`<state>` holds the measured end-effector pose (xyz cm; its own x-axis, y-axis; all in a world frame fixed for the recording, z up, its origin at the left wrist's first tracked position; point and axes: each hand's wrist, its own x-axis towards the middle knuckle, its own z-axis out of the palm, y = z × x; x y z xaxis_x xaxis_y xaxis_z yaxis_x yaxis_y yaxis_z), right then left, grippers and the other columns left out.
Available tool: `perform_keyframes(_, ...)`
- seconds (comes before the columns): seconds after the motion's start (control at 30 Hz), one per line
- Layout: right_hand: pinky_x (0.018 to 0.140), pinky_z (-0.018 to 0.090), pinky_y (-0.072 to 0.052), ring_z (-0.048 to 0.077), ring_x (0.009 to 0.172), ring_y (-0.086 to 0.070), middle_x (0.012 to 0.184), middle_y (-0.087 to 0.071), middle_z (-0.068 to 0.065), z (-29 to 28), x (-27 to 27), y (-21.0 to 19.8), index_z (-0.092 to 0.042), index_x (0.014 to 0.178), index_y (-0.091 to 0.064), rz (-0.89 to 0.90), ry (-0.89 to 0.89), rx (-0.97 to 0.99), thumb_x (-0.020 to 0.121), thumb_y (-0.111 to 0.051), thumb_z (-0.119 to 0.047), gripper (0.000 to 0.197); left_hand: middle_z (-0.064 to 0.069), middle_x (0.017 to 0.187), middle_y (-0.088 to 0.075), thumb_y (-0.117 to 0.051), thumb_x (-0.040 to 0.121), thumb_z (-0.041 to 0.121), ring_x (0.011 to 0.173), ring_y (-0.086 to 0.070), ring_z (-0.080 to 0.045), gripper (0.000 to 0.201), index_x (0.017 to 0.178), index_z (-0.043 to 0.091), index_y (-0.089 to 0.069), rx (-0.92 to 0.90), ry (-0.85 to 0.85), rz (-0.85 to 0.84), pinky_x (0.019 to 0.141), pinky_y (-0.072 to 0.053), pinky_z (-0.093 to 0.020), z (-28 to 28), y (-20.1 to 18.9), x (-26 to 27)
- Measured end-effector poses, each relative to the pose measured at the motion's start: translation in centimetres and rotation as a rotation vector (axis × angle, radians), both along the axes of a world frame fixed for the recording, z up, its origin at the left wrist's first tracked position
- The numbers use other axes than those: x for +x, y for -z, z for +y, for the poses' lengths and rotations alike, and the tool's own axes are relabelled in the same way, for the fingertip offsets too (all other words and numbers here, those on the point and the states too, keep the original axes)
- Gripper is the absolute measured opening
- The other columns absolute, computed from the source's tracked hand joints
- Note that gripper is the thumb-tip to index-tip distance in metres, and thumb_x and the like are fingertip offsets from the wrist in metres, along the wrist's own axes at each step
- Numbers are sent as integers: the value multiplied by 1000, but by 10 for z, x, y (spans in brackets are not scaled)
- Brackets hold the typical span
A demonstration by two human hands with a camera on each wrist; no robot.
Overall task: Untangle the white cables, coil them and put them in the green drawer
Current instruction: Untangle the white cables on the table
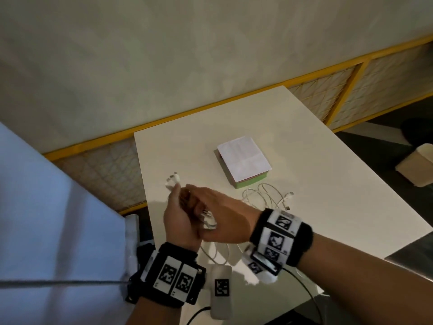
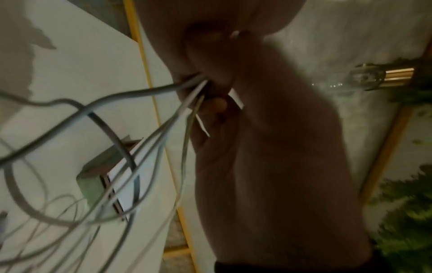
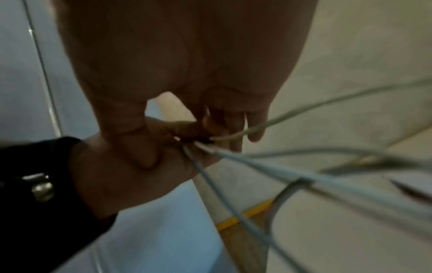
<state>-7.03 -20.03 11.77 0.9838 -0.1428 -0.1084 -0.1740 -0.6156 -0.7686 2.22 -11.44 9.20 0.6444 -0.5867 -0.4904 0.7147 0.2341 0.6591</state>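
Note:
Over the near left part of the white table [image 1: 316, 184], my left hand [image 1: 180, 200] grips a bundle of white cable [image 1: 208, 221]. Its plug ends [image 1: 172, 180] stick out above the fingers. My right hand [image 1: 206, 214] meets the left and pinches the same strands [image 3: 210, 144]; its fingers [image 3: 233, 125] curl round them. More white cable [image 1: 269, 195] lies in a loose tangle on the table and runs up to the hands [image 2: 140, 92]. The green drawer box [image 1: 250, 181] stands behind the tangle with a white paper [image 1: 243, 160] on top; it also shows in the left wrist view [image 2: 93, 184].
A white device with a black marker [image 1: 221, 289] lies at the table's near edge, its black lead trailing off. A yellow-framed mesh fence [image 1: 339, 90] runs behind the table. A cardboard box [image 1: 417, 165] sits on the floor to the right. A pale blue surface [image 1: 46, 207] fills the left.

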Motion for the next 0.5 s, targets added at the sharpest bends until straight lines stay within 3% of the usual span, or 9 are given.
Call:
perform_keyframes(0.07,92,27,-46,20,108,-57,124,-56,10,6,11,5,-16,147,-11,82,66,153,76,-69,-13,92,5,50,-38,-42,94,46,46,-39,-12,41,63,20,-45,-12,-5,-32,55,-39,-27,2,1,2)
perform_keyframes(0.13,78,31,-51,24,86,-64,98,-67,14,5,13,9,-14,143,-22,179,102,368,78,-62,-5,76,5,48,-36,-41,93,43,46,-44,-13,38,64,18,-43,-106,-12,-63,63,-40,-31,6,1,6)
perform_keyframes(0.2,61,32,-50,19,60,-58,72,-61,8,3,11,15,-9,123,-40,188,87,465,79,-55,-3,47,4,50,-43,-44,87,42,56,-59,-16,34,65,17,-44,-146,32,-105,72,-43,-37,10,0,6)
perform_keyframes(0.23,59,31,-48,15,57,-54,68,-57,3,4,9,16,-10,116,-43,187,81,437,80,-54,-6,38,3,51,-46,-44,86,42,60,-63,-18,33,65,16,-45,-150,55,-130,73,-44,-39,12,0,4)
perform_keyframes(0.33,66,34,-50,14,68,-56,79,-57,-4,3,1,22,-22,115,-44,164,62,374,80,-57,-21,38,3,46,-42,-43,85,42,49,-56,-15,36,63,15,-49,-113,110,-213,63,-47,-32,15,-2,-1)
perform_keyframes(0.43,91,33,-49,14,105,-53,120,-51,-2,-4,-7,18,-24,140,-28,51,107,451,81,-59,-21,67,6,41,-30,-43,85,45,37,-30,-10,40,60,14,-45,-21,165,-311,43,-36,-23,17,-5,-5)
perform_keyframes(0.5,95,25,-45,7,108,-52,130,-46,-7,-11,-1,11,-27,144,-24,-119,225,505,87,-51,-22,63,7,43,-28,-44,85,46,40,-26,-10,39,63,14,-44,47,216,-354,43,-34,-23,15,-4,-9)
